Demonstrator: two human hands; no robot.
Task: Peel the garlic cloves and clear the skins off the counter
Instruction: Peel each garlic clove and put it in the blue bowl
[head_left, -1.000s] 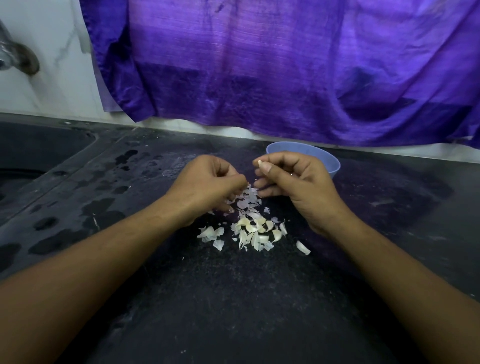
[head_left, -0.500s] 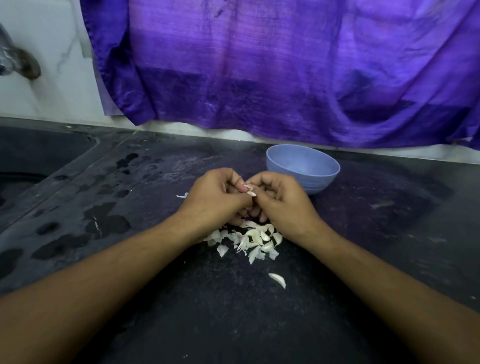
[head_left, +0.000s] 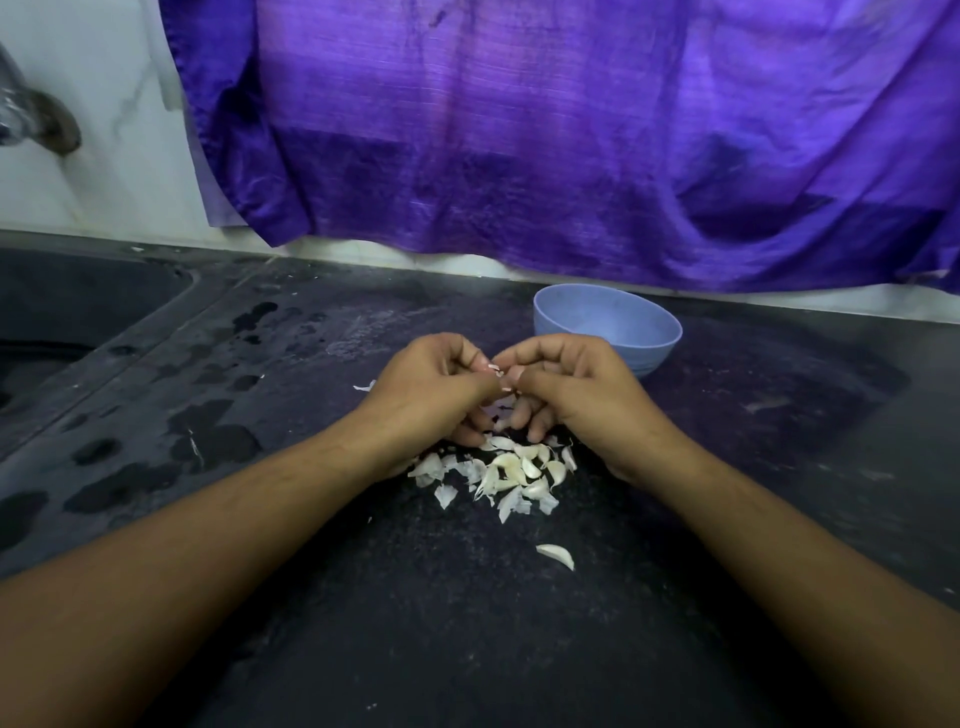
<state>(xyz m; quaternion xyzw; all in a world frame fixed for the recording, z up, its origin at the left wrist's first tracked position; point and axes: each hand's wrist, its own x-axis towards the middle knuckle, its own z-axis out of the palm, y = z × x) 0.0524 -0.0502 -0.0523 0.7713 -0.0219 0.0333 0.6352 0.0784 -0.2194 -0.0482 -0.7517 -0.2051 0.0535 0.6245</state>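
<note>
From the head camera I see both forearms reaching in from the bottom corners and meeting over the middle of the dark counter (head_left: 727, 519). The left hand (head_left: 436, 389) and right hand (head_left: 566, 395) are curled, knuckles up, with their thumbs and forefingers brought tip to tip. Pinched between those tips is a small pale garlic piece (head_left: 495, 370). Only a sliver of it shows, so I cannot tell whether it is clove or skin.

Directly beneath the hands and spreading toward me lies the pile of cloves and skins (head_left: 511, 475); the lower fingers of both hands hang just above or against its far edge, I cannot tell which. One lone clove (head_left: 556, 555) sits apart, nearer to me and beside the right forearm. A stray skin flake (head_left: 365, 387) lies on the counter just left of the left hand.

The blue bowl (head_left: 608, 332) stands upright just beyond the right hand, near the wall. Behind it hangs a purple cloth (head_left: 571, 145). On the left the counter drops into a sink (head_left: 78, 312), with wet patches (head_left: 213, 436) on the surface between it and the left arm, and a tap (head_left: 36, 119) on the wall above.
</note>
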